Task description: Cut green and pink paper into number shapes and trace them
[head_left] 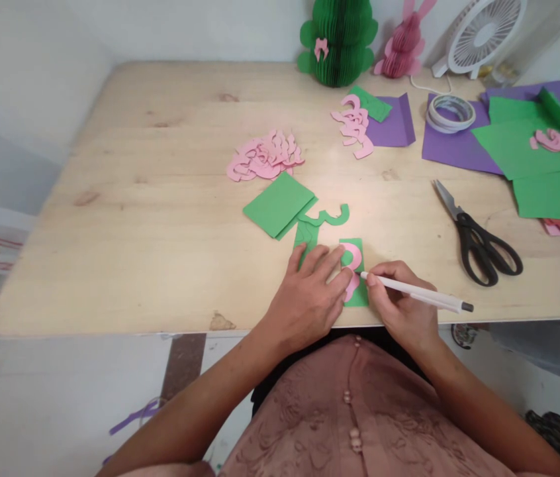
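Note:
Near the table's front edge, a curved pink paper cutout [354, 254] lies on a narrow green paper piece [358, 297]. My left hand [308, 291] rests flat with its fingers spread, the fingertips pressing on the pink cutout. In my right hand [406, 306] is a white pen [419, 291], its tip touching the paper at the cutout's right edge. Beside my left fingers lies a green strip with drawn curves [307, 233], partly covered by the hand. Just above are a wavy green cutout [330, 217] and a folded green paper [280, 205].
Black-handled scissors [478, 242] lie open on the right. Pink cutouts [265, 158] are heaped mid-table, with more pink cutouts [353, 126] behind. Tape rolls [450, 114] sit on purple paper [451, 149]. Green sheets [553, 195], a white fan [486, 36] and a green honeycomb paper figure [340, 46] stand farther back.

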`<state>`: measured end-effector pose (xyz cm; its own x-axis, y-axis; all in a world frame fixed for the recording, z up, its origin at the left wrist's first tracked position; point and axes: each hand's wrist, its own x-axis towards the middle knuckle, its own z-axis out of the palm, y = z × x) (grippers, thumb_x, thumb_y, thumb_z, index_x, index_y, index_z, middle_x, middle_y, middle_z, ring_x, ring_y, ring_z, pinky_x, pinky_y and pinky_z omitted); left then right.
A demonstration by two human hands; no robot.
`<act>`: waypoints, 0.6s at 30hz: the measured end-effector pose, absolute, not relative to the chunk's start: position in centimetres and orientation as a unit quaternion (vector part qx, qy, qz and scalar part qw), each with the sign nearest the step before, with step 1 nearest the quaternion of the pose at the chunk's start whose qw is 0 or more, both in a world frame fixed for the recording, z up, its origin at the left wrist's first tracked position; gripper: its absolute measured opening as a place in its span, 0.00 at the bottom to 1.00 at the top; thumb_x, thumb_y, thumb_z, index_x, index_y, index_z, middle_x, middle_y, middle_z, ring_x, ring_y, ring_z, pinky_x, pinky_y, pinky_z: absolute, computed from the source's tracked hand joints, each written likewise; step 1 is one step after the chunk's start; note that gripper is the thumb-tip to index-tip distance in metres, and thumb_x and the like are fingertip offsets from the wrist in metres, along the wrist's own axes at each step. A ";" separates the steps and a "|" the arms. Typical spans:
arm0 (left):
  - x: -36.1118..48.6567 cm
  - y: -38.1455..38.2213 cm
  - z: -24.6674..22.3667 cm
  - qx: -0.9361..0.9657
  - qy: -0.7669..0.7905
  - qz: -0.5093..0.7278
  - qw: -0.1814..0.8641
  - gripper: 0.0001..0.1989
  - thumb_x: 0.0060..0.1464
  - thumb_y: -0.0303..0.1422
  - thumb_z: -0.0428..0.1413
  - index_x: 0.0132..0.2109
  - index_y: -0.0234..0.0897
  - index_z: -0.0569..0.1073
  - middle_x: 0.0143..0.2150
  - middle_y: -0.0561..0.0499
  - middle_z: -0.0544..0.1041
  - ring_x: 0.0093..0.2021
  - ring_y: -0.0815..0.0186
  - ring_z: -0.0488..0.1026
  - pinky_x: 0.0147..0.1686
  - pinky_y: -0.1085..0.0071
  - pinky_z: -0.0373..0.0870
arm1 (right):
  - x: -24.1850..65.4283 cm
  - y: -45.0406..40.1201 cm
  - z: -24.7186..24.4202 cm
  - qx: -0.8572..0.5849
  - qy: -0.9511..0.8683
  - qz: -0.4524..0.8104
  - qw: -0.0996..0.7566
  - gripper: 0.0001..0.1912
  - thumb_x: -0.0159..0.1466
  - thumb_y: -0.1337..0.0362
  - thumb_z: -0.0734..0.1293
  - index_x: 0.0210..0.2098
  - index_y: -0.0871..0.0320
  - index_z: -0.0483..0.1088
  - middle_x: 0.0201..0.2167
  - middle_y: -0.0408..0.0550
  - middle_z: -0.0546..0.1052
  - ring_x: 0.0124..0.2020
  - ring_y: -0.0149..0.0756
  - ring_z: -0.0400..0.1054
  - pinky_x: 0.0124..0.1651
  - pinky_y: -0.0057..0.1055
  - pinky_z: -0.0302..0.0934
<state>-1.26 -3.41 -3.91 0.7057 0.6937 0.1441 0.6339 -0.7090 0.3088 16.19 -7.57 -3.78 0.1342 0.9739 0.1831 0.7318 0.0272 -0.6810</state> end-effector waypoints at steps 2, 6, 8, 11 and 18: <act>-1.3 -3.4 -4.0 0.916 0.363 0.127 0.117 0.15 0.58 0.32 0.50 0.51 0.38 0.72 0.63 0.42 0.65 0.60 0.50 0.60 0.61 0.45 0.52 | 16.2 -7.6 -3.8 -0.672 -0.635 0.179 0.337 0.06 0.63 0.62 0.63 0.30 0.55 0.69 0.22 0.41 0.74 0.20 0.29 0.65 0.24 0.26 0.59; -1.3 -3.4 -4.0 0.916 0.362 0.126 0.117 0.15 0.59 0.32 0.49 0.51 0.38 0.72 0.64 0.43 0.64 0.60 0.50 0.60 0.61 0.45 0.52 | 16.2 -7.7 -3.8 -0.672 -0.633 0.182 0.338 0.06 0.63 0.62 0.64 0.30 0.55 0.69 0.23 0.40 0.74 0.20 0.29 0.65 0.24 0.26 0.59; -1.3 -3.4 -4.0 0.917 0.361 0.122 0.119 0.15 0.60 0.32 0.48 0.51 0.38 0.72 0.64 0.43 0.64 0.60 0.51 0.60 0.61 0.45 0.51 | 16.2 -7.7 -3.7 -0.673 -0.630 0.184 0.340 0.05 0.63 0.63 0.64 0.30 0.55 0.69 0.22 0.40 0.73 0.20 0.28 0.65 0.23 0.26 0.58; -1.3 -3.4 -4.0 0.917 0.360 0.121 0.119 0.15 0.60 0.32 0.47 0.51 0.38 0.71 0.64 0.42 0.64 0.60 0.51 0.60 0.62 0.45 0.51 | 16.2 -7.8 -3.6 -0.675 -0.631 0.180 0.338 0.05 0.63 0.63 0.64 0.30 0.55 0.69 0.22 0.40 0.73 0.20 0.29 0.65 0.24 0.26 0.58; -1.3 -3.5 -4.0 0.916 0.362 0.133 0.113 0.14 0.59 0.32 0.49 0.51 0.38 0.72 0.63 0.43 0.65 0.59 0.51 0.61 0.61 0.46 0.52 | 16.3 -7.9 -3.7 -0.677 -0.628 0.180 0.338 0.06 0.62 0.62 0.64 0.30 0.55 0.69 0.21 0.39 0.73 0.19 0.28 0.64 0.23 0.26 0.58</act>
